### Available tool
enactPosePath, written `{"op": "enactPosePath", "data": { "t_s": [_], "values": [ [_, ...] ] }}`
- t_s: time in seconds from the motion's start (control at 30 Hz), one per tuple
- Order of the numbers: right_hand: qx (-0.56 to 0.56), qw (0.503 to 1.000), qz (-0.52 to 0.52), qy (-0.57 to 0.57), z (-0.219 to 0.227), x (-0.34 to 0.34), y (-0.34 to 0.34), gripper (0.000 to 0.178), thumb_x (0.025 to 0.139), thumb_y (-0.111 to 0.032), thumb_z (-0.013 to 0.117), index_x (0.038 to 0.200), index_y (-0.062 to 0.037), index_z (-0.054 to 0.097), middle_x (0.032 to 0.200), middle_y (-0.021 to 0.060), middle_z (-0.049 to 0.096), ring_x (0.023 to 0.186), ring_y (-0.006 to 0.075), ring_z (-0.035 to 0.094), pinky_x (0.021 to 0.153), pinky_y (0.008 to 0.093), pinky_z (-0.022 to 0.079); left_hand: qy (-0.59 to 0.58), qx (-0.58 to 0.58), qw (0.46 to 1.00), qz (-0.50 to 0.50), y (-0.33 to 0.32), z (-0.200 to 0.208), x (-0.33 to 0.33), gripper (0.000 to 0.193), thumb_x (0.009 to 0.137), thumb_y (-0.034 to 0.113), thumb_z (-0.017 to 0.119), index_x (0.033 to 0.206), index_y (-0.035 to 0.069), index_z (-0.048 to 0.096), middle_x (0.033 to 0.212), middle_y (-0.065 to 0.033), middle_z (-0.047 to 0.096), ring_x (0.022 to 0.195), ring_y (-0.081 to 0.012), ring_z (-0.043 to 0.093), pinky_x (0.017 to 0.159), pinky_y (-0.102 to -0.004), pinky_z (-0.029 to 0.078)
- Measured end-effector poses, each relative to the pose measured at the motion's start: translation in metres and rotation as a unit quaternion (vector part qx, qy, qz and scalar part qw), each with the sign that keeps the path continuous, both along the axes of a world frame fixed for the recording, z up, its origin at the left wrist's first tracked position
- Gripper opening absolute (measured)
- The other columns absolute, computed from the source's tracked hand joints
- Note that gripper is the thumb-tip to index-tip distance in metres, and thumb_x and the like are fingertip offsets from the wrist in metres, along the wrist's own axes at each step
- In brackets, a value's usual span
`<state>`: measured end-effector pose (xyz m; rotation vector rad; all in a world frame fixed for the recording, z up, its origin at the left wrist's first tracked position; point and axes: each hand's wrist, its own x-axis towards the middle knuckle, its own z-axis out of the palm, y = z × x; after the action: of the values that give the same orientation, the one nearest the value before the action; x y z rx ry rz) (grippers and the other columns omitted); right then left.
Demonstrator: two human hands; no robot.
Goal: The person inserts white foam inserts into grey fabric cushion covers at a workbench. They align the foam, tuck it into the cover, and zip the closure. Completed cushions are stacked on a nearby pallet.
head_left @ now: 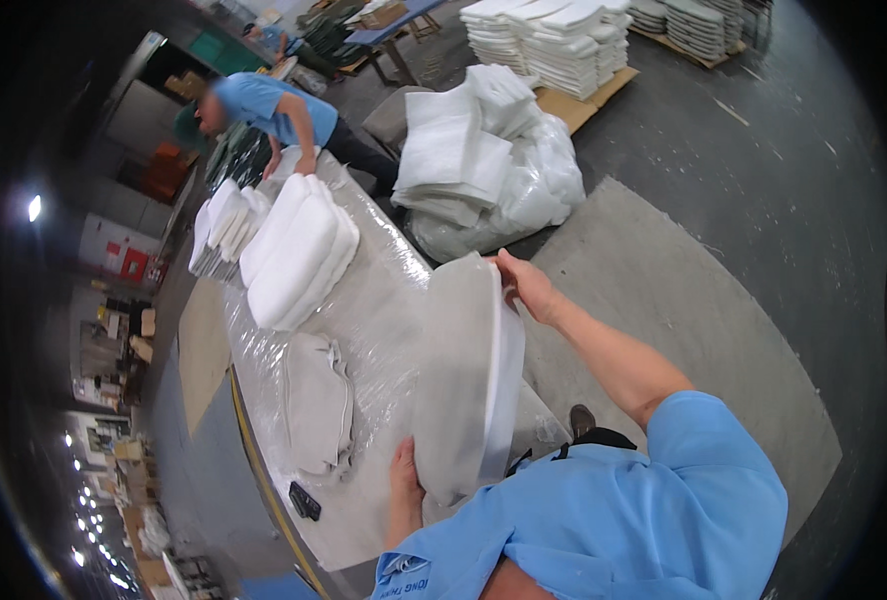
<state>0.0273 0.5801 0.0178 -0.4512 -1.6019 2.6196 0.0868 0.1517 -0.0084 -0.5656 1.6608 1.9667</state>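
I hold a long grey cushion cover (456,370) on its edge over the table, with white padding (505,370) showing along its right side. My right hand (526,285) is closed on its far upper end. My left hand (407,472) grips its near left edge, and part of the fingers is hidden. A small stack of grey fabric covers (316,405) lies to the left on the plastic-wrapped table (389,295). Near that stack rests a small black object (305,501). Farther along the table sits a pile of white pads (299,255).
More folded white pads (230,222) lie beside a co-worker (274,110) leaning over the far end. A plastic bag with white padding (494,165) stands on the floor beyond the table. Tall stacks of white pads (549,40) rest on cardboard behind; a grey mat (664,330) lies at right.
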Motion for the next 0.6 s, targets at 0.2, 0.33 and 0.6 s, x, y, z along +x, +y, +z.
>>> {"op": "enactPosePath", "data": {
  "t_s": [0.2, 0.33, 0.6],
  "values": [
    [0.029, 0.989, 0.011, 0.143, 0.037, -0.034, 0.002, 0.049, 0.102, -0.028, 0.056, 0.148, -0.0124, 0.054, 0.122, 0.0032, 0.063, 0.115, 0.0159, 0.057, 0.105, 0.0318, 0.042, -0.032, 0.126, 0.985, -0.112, 0.011, 0.01, 0.025, 0.045, 0.108, 0.029, 0.059, 0.143, 0.002, 0.059, 0.132, -0.0108, 0.07, 0.114, -0.0202, 0.07, 0.1, -0.0332, 0.057],
    [-0.019, 0.99, 0.095, 0.101, 0.032, -0.037, -0.005, 0.06, 0.097, -0.025, 0.062, 0.155, -0.0155, 0.047, 0.135, 0.004, 0.059, 0.121, 0.0184, 0.058, 0.108, 0.0334, 0.045, -0.026, 0.101, 0.985, -0.136, -0.009, 0.02, 0.036, 0.042, 0.109, 0.029, 0.055, 0.141, 0.003, 0.061, 0.131, -0.0093, 0.071, 0.114, -0.0185, 0.07, 0.1, -0.0325, 0.058],
    [-0.099, 0.995, 0.0, 0.001, -0.051, 0.028, 0.006, 0.046, 0.102, -0.022, 0.058, 0.145, -0.0102, 0.049, 0.135, 0.0063, 0.063, 0.128, 0.0218, 0.059, 0.111, 0.0378, 0.048, -0.135, 0.08, 0.986, -0.053, -0.04, 0.016, 0.039, 0.045, 0.102, 0.047, 0.06, 0.134, 0.016, 0.067, 0.117, -0.0001, 0.075, 0.098, -0.0159, 0.073, 0.079, -0.0386, 0.062]
  ]
}}
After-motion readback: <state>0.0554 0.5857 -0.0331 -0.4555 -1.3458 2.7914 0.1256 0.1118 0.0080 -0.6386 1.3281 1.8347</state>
